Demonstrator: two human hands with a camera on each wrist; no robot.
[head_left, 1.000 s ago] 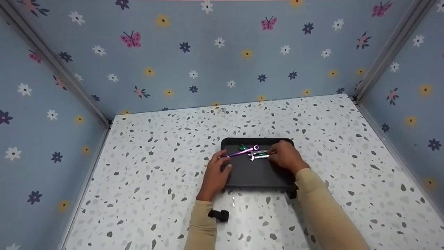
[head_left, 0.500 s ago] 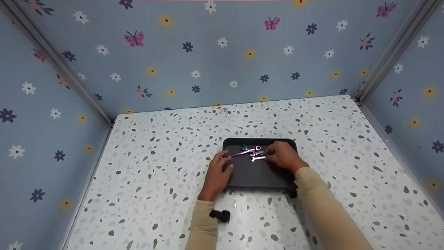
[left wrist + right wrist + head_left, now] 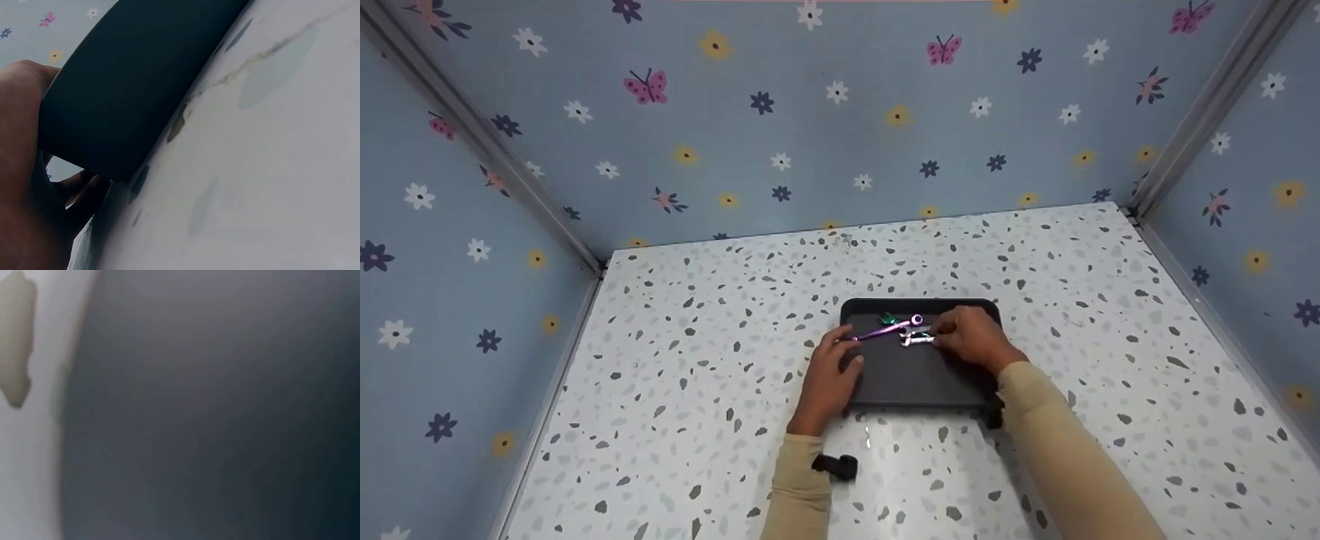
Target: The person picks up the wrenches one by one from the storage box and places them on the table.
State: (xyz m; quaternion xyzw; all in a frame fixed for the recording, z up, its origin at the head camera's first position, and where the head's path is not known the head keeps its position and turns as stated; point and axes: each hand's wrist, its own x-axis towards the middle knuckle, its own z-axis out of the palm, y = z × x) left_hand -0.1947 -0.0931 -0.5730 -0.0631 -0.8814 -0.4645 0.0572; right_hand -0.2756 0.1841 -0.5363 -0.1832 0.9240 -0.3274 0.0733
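A dark grey tray (image 3: 919,379) holds several small wrenches. My left hand (image 3: 826,379) grips the tray's left side, its thumb inside the rim; the left wrist view shows fingers at the outer wall. The left end of a purple wrench (image 3: 885,329) lies by my left fingertips. My right hand (image 3: 973,336) reaches over the right side of the tray and pinches a silver wrench (image 3: 919,341), whose right end the fingers hide. Beside it, another silver wrench (image 3: 915,330) runs under the same fingers. A green wrench (image 3: 889,319) lies behind the purple one, partly covered.
The tray stands on a white speckled table (image 3: 720,360). A flowered blue wall (image 3: 825,135) closes off the back, with side panels left and right. A black wrist camera (image 3: 836,466) sticks out from my left sleeve. Blurred grey tray surface (image 3: 197,410) fills most of the right wrist view.
My right hand has shifted slightly left along the silver wrenches, covering more of them, then stayed nearly still. My left hand keeps its place at the tray's side.
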